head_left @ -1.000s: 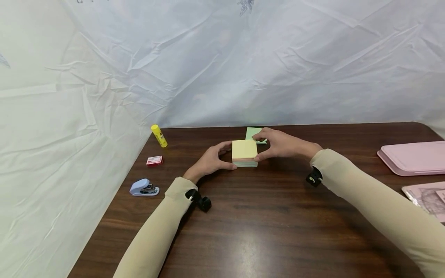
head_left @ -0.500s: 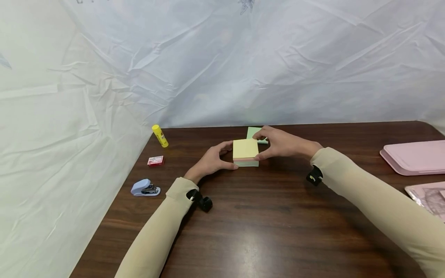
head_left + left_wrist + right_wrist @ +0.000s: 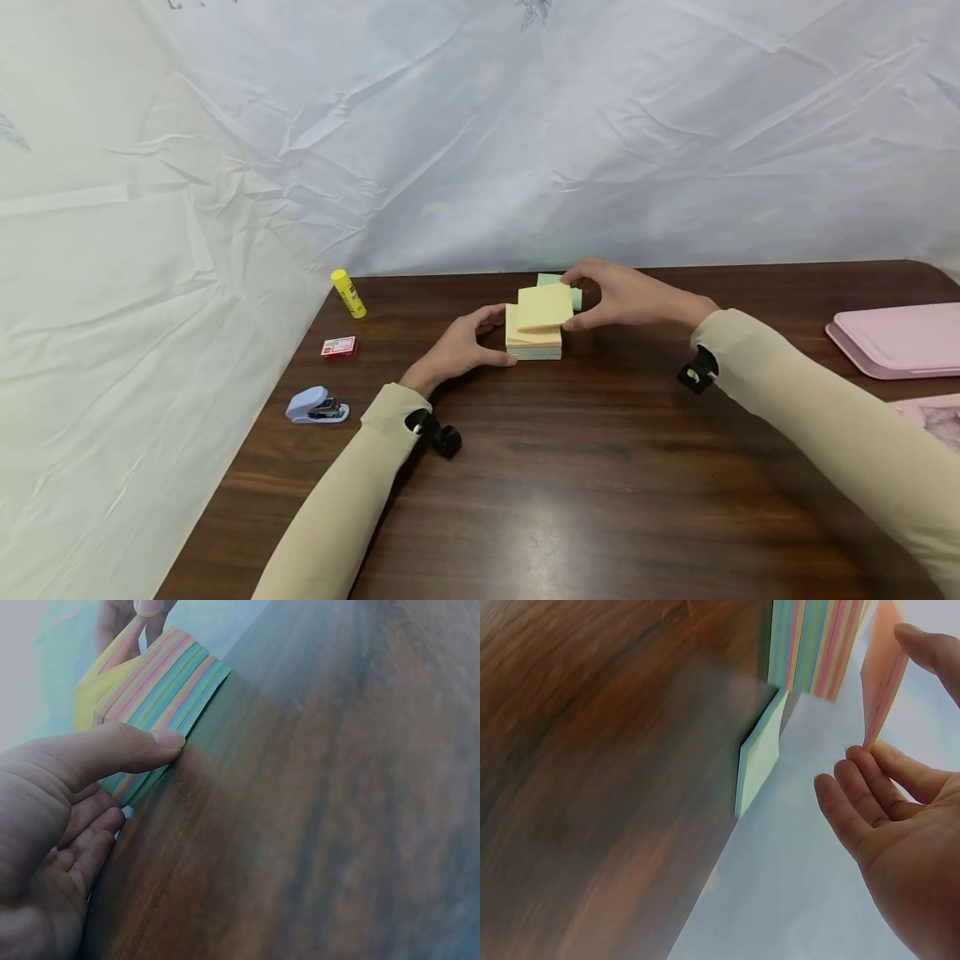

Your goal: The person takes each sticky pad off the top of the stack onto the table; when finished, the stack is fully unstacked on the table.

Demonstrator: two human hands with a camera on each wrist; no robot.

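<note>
Fingers of my left hand (image 3: 459, 350) curl round the near-left side of the striped note block (image 3: 534, 343) at mid-table. My right hand (image 3: 628, 297) pinches a thin yellow wad (image 3: 545, 307) just above it. Behind lies a green pad (image 3: 758, 754), flat on the wood.

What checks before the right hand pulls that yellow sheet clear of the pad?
1. Left hand grips the note pad: ok.
2. Right hand pinches the yellow sheet: ok.
3. Sheet lifted off the pad: ok at its right edge; the left edge looks attached.
4. Only one sheet taken: cannot tell.
5. Green pad lies apart behind the pad: ok.
6. Table bare in front of the hands: ok.
</note>
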